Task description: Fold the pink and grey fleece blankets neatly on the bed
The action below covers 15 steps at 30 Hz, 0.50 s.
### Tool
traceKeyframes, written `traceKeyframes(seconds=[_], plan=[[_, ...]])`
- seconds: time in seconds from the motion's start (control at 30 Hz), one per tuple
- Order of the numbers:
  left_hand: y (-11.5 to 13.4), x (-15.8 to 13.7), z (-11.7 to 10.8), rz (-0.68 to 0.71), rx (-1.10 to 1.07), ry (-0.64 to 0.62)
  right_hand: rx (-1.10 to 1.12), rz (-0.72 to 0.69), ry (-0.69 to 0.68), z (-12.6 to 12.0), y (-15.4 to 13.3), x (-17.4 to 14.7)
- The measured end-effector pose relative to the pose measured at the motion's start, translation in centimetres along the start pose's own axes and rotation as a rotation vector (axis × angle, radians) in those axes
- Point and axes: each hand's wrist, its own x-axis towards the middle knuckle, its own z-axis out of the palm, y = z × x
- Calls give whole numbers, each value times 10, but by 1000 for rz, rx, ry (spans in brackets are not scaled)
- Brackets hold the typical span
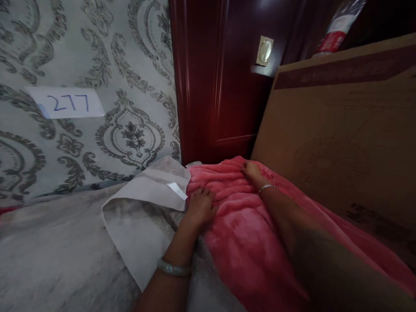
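A plush pink blanket [247,234] stretches away from me, wrinkled into folds at its far end. My left hand [202,207] lies on the blanket's left edge, palm down, with the thumb apart from the fingers. Farther off, near the far right edge, my right hand [252,171] has its fingers closed on the pink fabric. To the left, a grey mat [146,184] is folded back on itself, its pale underside up and a white label [177,191] showing. Its folded corner touches the blanket close to my left hand.
A large cardboard box [325,117] stands along the right side, with a plastic bottle [336,37] near its top. Ahead is a dark red wooden panel [204,78] bearing a switch plate [264,50]. Patterned wallpaper [133,104] carries a paper marked 277 [66,103].
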Motion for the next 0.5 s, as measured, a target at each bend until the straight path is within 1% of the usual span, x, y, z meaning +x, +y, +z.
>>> traceKeyframes(seconds=[0.1, 0.17, 0.23, 0.3, 0.33, 0.43, 0.5], plan=[[3, 0, -1, -6, -18, 53, 33, 101, 132, -3, -10, 18], [4, -1, -2, 15, -41, 109, 68, 100, 199, -10, -16, 34], [5, -1, 0, 81, -71, 109, 103, 58, 218, -13, -22, 48], [4, -3, 2, 126, -95, 51, 136, 3, 185, -7, -24, 53], [3, -3, 4, 124, -101, 14, 149, -23, 151, 0, -24, 53], [1, -3, 10, 52, -100, -73, 168, -98, 17, 24, -17, 42], [-2, -2, 13, 20, -105, -97, 169, -154, -56, 31, -12, 35]])
